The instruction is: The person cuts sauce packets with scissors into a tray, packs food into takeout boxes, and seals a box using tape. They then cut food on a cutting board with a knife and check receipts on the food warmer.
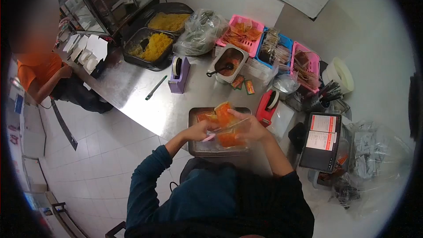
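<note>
My left hand [201, 130] is closed over the left side of a metal tray [194, 150], with a small pink handle-like piece [209, 137] showing below its fingers; the tool's kind is unclear. On the right, my right hand [252, 128] grips a clear plastic packet of orange food [224, 113], its thumb on the packet's edge. A clear strip of plastic stretches between both hands. Beneath them in the tray lie more orange packets [229, 139], partly covered by my hands.
A red tape dispenser [267, 107] stands right of the tray, a purple one [179, 76] behind it. Further back are a metal food container [231, 63], black trays of yellow food [154, 48] and pink baskets [306, 64]. A tablet [320, 143] lies right; a person in orange [44, 75] is at left.
</note>
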